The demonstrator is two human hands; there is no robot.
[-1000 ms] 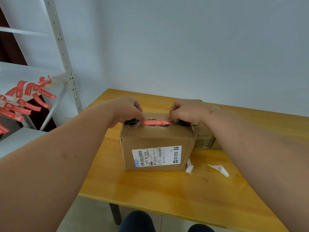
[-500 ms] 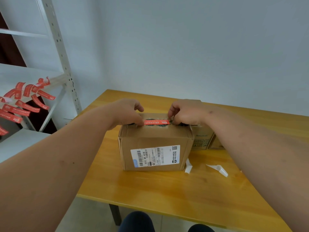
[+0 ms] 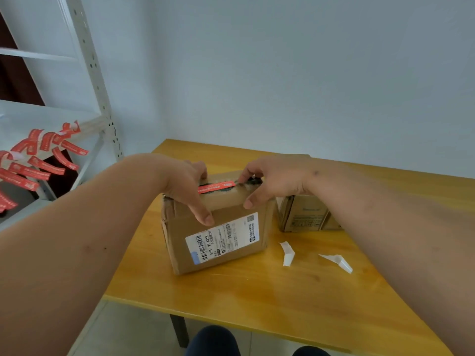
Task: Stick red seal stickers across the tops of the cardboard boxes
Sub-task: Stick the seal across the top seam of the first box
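Cardboard box (image 3: 218, 227), the one being sealed, stands near the middle of the yellow table (image 3: 295, 291), its white shipping label (image 3: 222, 238) facing the person and its body turned a little askew. From the head camera, the only view there is, a red seal sticker (image 3: 217, 187) lies lengthwise along the top seam. The left hand (image 3: 187, 186) grips the box's top left, thumb down the front face and fingers over the top beside the sticker's left end. The right hand (image 3: 272, 181) holds the top right, thumb on the front upper edge and fingertips at the sticker's right end; whether they pinch that end or only press it I cannot tell.

To finish this step well, I'd say the strip wants a firm rub from the middle outward to both ends, so no bubble or lifted corner stays, with the box kept steady meanwhile.

A second cardboard box (image 3: 305, 214) sits just behind to the right; its top is hidden by the right arm. Two white backing strips (image 3: 288, 253) lie on the table well apart from the box. More red stickers (image 3: 38, 155) hang off the white shelf (image 3: 97, 98) at the left, ready for the next one.
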